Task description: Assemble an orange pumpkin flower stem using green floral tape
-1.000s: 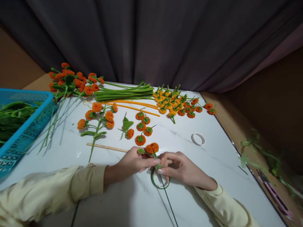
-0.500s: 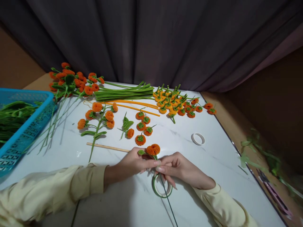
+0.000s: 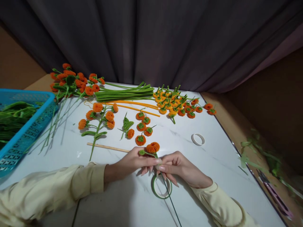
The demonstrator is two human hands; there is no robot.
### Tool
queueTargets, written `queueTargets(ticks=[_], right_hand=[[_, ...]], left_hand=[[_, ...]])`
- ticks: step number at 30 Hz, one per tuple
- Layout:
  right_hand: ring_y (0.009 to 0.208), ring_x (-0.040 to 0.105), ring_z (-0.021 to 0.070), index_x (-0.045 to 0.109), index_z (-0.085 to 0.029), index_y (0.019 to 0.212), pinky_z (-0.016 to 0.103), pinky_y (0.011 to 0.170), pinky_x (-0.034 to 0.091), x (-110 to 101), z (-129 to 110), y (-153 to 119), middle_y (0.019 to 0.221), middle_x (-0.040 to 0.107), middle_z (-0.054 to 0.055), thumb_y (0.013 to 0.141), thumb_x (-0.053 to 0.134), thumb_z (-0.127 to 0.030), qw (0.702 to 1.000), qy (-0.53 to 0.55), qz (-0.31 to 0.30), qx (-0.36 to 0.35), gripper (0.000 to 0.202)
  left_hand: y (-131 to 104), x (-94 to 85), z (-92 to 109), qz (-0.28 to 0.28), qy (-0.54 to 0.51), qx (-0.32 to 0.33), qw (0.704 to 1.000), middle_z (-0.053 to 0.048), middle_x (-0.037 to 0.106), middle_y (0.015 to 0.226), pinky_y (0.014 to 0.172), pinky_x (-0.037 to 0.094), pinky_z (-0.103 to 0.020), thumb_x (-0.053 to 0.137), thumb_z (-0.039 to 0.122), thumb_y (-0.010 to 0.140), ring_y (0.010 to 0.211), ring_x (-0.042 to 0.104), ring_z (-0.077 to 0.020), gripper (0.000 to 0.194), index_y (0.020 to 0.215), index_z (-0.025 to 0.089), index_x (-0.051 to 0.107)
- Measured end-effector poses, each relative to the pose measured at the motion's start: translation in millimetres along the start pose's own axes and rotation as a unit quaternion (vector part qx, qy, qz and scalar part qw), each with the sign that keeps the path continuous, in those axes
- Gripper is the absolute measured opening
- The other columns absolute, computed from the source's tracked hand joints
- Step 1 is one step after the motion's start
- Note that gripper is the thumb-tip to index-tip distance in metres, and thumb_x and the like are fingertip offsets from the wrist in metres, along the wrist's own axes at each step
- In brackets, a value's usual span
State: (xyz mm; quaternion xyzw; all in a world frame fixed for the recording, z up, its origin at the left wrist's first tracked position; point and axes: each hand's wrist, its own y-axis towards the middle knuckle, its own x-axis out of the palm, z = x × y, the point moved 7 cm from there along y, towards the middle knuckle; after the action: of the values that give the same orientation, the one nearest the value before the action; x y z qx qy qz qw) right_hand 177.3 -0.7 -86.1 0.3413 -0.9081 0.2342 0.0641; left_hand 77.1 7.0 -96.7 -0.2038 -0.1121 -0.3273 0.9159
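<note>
Between thumb and fingers, my left hand pinches the stem just under an orange fuzzy flower with a small green bud beside it. My right hand closes on the same stem, its thumb tip touching my left thumb. A thin dark green wire runs down from the fingers toward the near edge. Below the hands is a roll of green tape, partly covered by my right fingers. Several loose orange flowers lie just beyond, near a small leaf piece.
A blue basket of green leaves stands left. A finished-looking flower stem, wooden stick, green stems and yellow flowers lie beyond the hands. A white ring and pink-handled cutters are right.
The flower and my hands have shifted very slightly, and the lower end of the wire has swung a little right. Both hands keep their hold on the stem.
</note>
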Motion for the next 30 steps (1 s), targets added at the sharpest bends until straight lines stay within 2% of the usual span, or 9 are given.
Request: queueTargets(ticks=[3,6,10,12,16,20,26,28,30], right_hand=[[0.031,0.037,0.0031,0.067,-0.01,0.064,0.018,0.038,0.029,0.2,0.7,-0.1,0.04,0.052,-0.004,0.078,0.068,-0.037,1.0,-0.012,-0.006,0.006,0.03],[0.031,0.038,0.003,0.067,-0.01,0.064,0.018,0.037,0.03,0.1,-0.1,-0.1,0.042,0.053,-0.004,0.078,0.067,-0.037,1.0,-0.014,-0.006,0.004,0.03],[0.033,0.041,0.0034,0.069,-0.01,0.067,0.018,0.039,0.032,-0.1,1.3,0.0,0.045,0.055,-0.003,0.078,0.068,-0.034,1.0,-0.028,-0.001,0.008,0.027],[0.033,0.042,0.0039,0.069,-0.01,0.067,0.018,0.039,0.032,0.2,2.3,0.2,0.044,0.054,-0.004,0.077,0.068,-0.035,0.999,-0.037,0.0,0.01,0.027],[0.033,0.04,0.0038,0.07,-0.01,0.067,0.018,0.04,0.032,2.7,3.1,0.4,0.04,0.051,-0.005,0.077,0.068,-0.036,0.999,-0.052,-0.006,0.012,0.027],[0.033,0.04,0.0038,0.07,-0.01,0.071,0.018,0.039,0.032,3.6,3.8,0.3,0.041,0.051,-0.005,0.077,0.068,-0.038,0.998,-0.055,-0.008,0.016,0.029],[0.032,0.04,0.0033,0.067,-0.01,0.065,0.018,0.039,0.031,2.4,2.3,0.3,0.04,0.051,-0.005,0.076,0.069,-0.037,0.999,-0.044,0.001,0.011,0.029],[0.031,0.04,0.003,0.068,-0.01,0.066,0.018,0.04,0.032,2.0,2.3,0.3,0.04,0.051,-0.005,0.077,0.069,-0.035,0.999,-0.044,0.0,0.01,0.027],[0.032,0.04,0.003,0.069,-0.01,0.07,0.018,0.04,0.032,2.2,3.0,0.3,0.041,0.052,-0.005,0.078,0.068,-0.034,0.999,-0.043,-0.006,0.009,0.025]], left_hand=[[-1.5,-2.3,1.2,-0.01,-0.04,0.001,0.999,-0.004,0.056,0.063,0.039,0.036,-0.018,0.062,0.043,0.077,0.048,0.049,-0.0086,0.034,0.075,0.01,0.056],[-2.4,-9.6,9.6,0.012,-0.084,0.011,0.996,-0.003,0.055,0.068,0.037,0.04,-0.018,0.06,0.047,0.078,0.056,0.056,-0.0133,0.037,0.09,0.013,0.052],[-1.1,-13.5,23.7,0.018,-0.054,0.008,0.998,-0.002,0.055,0.076,0.04,0.045,-0.018,0.056,0.044,0.083,0.063,0.06,-0.0147,0.034,0.104,0.018,0.051],[0.5,-11.5,25.7,0.008,-0.011,-0.008,1.0,-0.002,0.057,0.077,0.039,0.043,-0.017,0.059,0.042,0.082,0.057,0.058,-0.0116,0.033,0.103,0.017,0.052],[2.4,-9.7,23.1,0.007,0.059,-0.023,0.998,0.004,0.053,0.055,0.034,0.036,-0.015,0.062,0.042,0.08,0.037,0.047,-0.0056,0.031,0.087,0.014,0.055],[0.7,-8.7,22.6,0.007,0.076,-0.027,0.997,0.006,0.053,0.054,0.035,0.035,-0.015,0.065,0.042,0.077,0.035,0.047,-0.0048,0.031,0.087,0.015,0.053],[1.3,-4.7,26.1,-0.008,0.055,-0.045,0.997,0.001,0.057,0.075,0.045,0.046,-0.021,0.072,0.033,0.068,0.051,0.058,-0.0104,0.037,0.091,0.016,0.048],[1.1,-8.0,31.3,0.008,0.107,-0.031,0.994,-0.003,0.059,0.082,0.053,0.05,-0.026,0.068,0.033,0.072,0.06,0.062,-0.0142,0.037,0.096,0.016,0.047],[-2.2,-8.7,48.1,0.017,0.238,0.051,0.97,-0.01,0.057,0.105,0.071,0.052,-0.034,0.068,0.03,0.072,0.087,0.063,-0.0219,0.041,0.106,0.017,0.049]])
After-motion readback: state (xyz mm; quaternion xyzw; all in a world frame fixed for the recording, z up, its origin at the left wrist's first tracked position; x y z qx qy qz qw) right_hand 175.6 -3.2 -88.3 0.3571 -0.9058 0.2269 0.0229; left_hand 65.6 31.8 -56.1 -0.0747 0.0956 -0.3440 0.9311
